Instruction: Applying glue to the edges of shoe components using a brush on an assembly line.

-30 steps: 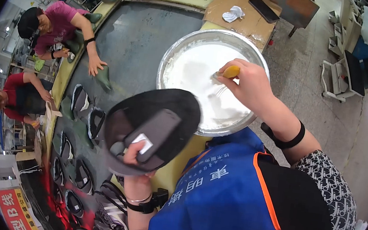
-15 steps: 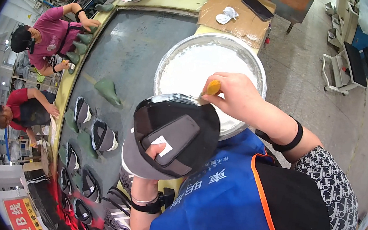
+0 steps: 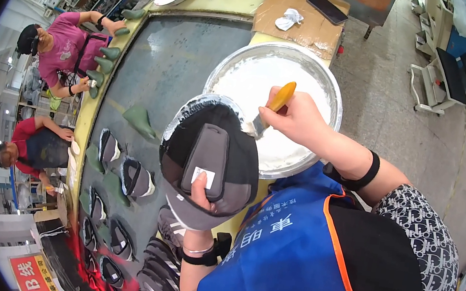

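My left hand (image 3: 201, 193) grips a grey and black shoe upper (image 3: 208, 154), its thumb pressed on the tongue beside a small white label and the other fingers hidden. The upper's opening faces me, and wet white paste coats its far left and top edge. My right hand (image 3: 303, 119) is closed around a paintbrush (image 3: 280, 98) with a yellow handle. The white-smeared bristles touch or nearly touch the upper's right edge. Beneath the brush stands a wide metal basin (image 3: 338, 94) holding thick white paste (image 3: 258, 82).
Several shoe uppers (image 3: 137, 178) and green shoe lasts (image 3: 139, 119) lie on the grey belt (image 3: 180, 57). More uppers (image 3: 163, 262) are stacked beside my left forearm. Cardboard (image 3: 266, 13) bears a phone (image 3: 326, 9) and crumpled tissue (image 3: 289, 19). Two people (image 3: 67, 49) work across the belt.
My left hand has turned the shoe upper more upright, and its coated edge has swung to the left. My right hand has tipped the brush, so its handle now points up.
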A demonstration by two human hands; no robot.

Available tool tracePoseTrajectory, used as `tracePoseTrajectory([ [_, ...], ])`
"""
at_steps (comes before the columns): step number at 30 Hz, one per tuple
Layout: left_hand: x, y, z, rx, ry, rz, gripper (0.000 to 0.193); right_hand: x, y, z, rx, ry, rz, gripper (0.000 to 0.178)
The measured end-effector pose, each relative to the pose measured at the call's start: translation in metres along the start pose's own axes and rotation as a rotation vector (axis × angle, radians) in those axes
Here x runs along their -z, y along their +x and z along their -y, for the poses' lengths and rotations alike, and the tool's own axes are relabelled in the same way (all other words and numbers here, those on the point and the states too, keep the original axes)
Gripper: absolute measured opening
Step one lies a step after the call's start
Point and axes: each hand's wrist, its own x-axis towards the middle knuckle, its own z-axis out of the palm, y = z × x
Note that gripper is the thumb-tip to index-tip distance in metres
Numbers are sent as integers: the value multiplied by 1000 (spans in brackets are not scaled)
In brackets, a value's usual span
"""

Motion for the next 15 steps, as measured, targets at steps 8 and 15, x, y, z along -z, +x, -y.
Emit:
tracePoseTrajectory([
  [8,-3,12,2,154,-148,144,31,11,-7,20,-28,218,195,18],
  [15,2,13,-8,514,-205,304,26,7,21,29,197,-65,-16,20],
])
